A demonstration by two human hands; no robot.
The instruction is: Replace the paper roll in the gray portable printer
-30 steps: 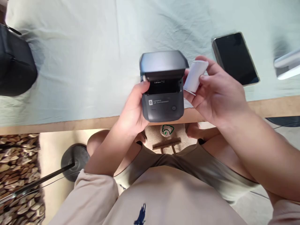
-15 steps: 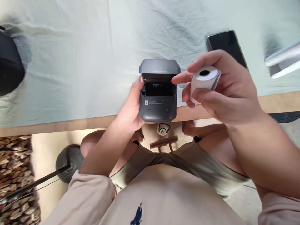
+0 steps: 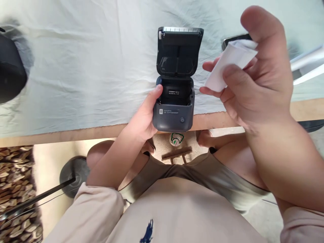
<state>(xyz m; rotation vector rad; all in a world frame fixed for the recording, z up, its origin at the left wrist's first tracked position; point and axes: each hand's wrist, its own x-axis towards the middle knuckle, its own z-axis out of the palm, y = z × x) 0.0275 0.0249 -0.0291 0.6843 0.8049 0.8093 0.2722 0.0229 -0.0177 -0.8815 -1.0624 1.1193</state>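
A small dark grey printer is held near the table's front edge by my left hand, whose thumb rests on its left rim. Its lid stands fully raised, and the compartment beneath shows a small printed label and no roll. To the right of the printer, my right hand grips a white paper roll between thumb and fingers. The roll is tilted, with a loose paper flap at its upper end. My right index finger is raised off the paper.
A dark phone lies behind my right hand, mostly hidden. A white object is at the right, a black object at the far left. The wooden table edge runs before my lap.
The printer's lid has swung from partly raised to fully up. My right hand has moved up and right with the paper roll, which has turned so its round end no longer shows.
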